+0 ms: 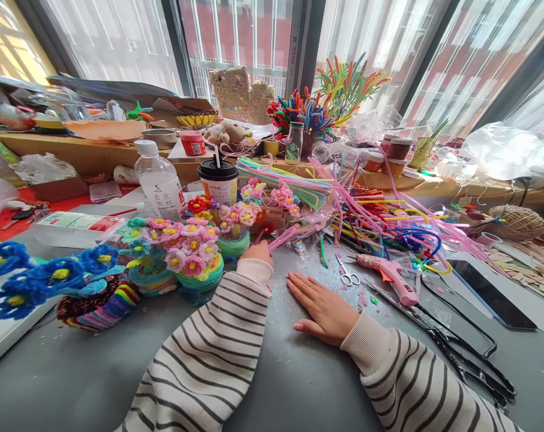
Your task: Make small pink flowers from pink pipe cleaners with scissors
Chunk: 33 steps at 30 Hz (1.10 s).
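My left hand [256, 253] reaches in beside the small flower pots, its fingers curled and mostly hidden from me; what they hold cannot be made out. Close by are pink pipe cleaners [283, 238] and a turquoise pot [234, 245] with pink fuzzy flowers. Flat on the grey table [299, 384], my right hand [322, 309] rests with its fingers stretched out, on scattered glitter. Just beyond its fingers lie small scissors [349, 276] and a pink glue gun [391, 276]. Left of my left hand stands a pot of pink flowers [193, 249].
Long black-handled scissors [456, 348] and a phone [492, 294] lie at the right. A plastic bottle [159, 180] and a lidded cup [218, 183] stand behind the flowers. Bundled pipe cleaners [380, 216] cover the back. Blue flowers [60, 273] lean at left.
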Motion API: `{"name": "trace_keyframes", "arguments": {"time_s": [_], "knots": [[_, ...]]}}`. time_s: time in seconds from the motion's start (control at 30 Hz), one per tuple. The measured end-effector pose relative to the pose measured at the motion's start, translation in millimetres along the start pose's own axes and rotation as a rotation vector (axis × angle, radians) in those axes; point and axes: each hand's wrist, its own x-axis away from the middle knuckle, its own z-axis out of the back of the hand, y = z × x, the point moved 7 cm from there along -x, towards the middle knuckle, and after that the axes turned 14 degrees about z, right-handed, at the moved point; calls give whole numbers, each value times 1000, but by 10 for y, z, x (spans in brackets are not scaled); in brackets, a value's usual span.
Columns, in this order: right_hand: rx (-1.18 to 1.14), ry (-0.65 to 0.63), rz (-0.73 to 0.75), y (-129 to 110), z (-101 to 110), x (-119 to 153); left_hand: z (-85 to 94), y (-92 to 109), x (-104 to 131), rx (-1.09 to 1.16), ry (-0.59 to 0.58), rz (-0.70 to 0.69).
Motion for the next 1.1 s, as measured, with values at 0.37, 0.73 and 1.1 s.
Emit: {"name": "trace_keyframes", "arguments": {"time_s": [0.37, 0.73, 1.1], "knots": [[-73, 88, -40, 174, 54, -57, -9, -8, -8, 11, -16, 23], [-6, 105, -112, 210, 38, -16, 15, -12, 43, 44, -14, 5], [-90, 252, -125, 260, 133, 12, 22, -6, 32, 16, 10, 10]]}}
